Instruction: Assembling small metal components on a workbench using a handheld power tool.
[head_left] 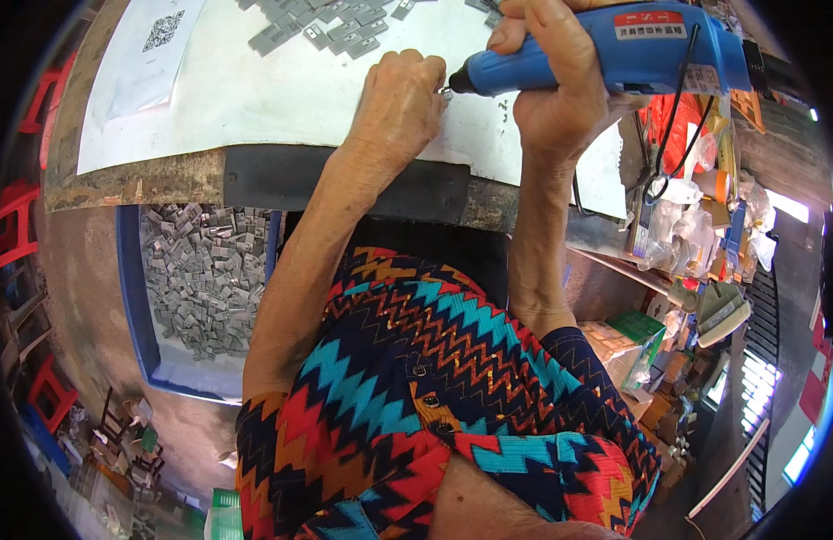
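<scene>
Zigzag-patterned cloth in red, blue and black (416,396) is filling the near part of my view, and both forearms are reaching up from it to the bench (255,175). To the lower left, beside the knee, a blue-rimmed tray heaped with small grey metal pieces (201,288) is sitting on the floor. I am pinching the left hand (398,103) shut over one small grey metal part (445,90), pressed down on the white sheet covering the bench (282,90); the part is mostly hidden under the fingertips. I am wrapping the right hand (556,90) tightly around the blue plastic electric screwdriver (605,49), whose dark nose is meeting that part. To do this well, I judge, I should be keeping the tool in line with the part, holding the pinch low and firm so nothing spins, and keeping fingertips clear of the bit. Farther up, a scatter of flat grey metal pieces (331,27) is lying on the sheet.
</scene>
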`<state>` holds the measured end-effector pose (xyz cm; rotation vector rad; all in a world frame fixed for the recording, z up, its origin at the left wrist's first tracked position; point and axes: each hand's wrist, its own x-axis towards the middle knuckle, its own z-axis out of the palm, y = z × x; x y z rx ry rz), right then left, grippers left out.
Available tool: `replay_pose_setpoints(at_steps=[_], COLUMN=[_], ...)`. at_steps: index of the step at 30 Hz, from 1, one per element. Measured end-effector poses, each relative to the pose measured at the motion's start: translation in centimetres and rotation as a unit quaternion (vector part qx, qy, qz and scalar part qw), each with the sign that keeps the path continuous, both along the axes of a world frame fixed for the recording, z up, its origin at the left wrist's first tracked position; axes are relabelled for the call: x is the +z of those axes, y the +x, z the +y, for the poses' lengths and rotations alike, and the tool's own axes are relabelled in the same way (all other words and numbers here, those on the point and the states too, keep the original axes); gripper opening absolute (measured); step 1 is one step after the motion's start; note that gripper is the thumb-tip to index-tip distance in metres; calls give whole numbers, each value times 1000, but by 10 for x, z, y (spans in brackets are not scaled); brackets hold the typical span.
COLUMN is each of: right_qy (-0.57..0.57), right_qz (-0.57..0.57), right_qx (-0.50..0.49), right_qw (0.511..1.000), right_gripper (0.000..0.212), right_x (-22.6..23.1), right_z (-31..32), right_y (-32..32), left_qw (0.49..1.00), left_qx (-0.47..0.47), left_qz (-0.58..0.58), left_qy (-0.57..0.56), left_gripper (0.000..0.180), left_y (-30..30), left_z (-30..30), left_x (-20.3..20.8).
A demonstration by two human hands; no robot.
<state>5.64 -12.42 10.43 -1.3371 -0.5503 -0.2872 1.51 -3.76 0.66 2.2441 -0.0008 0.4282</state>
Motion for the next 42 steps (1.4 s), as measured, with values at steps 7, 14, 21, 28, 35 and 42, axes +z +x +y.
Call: replay_pose_setpoints(at_steps=[7, 14, 21, 28, 35, 42], right_qy=[-16, -13, -84, -112, -47, -34], right_qz=[12, 31, 58, 2, -11, -15], right_qx=[5, 34, 21, 135, 140, 139], right_qw=[1000, 999, 995, 984, 989, 990], right_gripper=[13, 10, 12, 17, 21, 30], right_x=[-4, -6, -7, -13, -8, -26], right_z=[1, -4, -4, -19, -25, -36], right_y=[3, 10, 9, 26, 12, 14], left_qw=[1000, 1000, 999, 1000, 999, 999], left_qx=[4, -2, -32, -23, -30, -44], left_qz=[9, 24, 37, -19, -40, -24], left_qy=[-6, -16, 8, -3, -21, -19], left_gripper=[14, 16, 21, 31, 17, 15], left_y=[1, 3, 3, -2, 1, 3], left_z=[2, 1, 8, 4, 1, 0], left_x=[-1, 2, 0, -3, -5, -3])
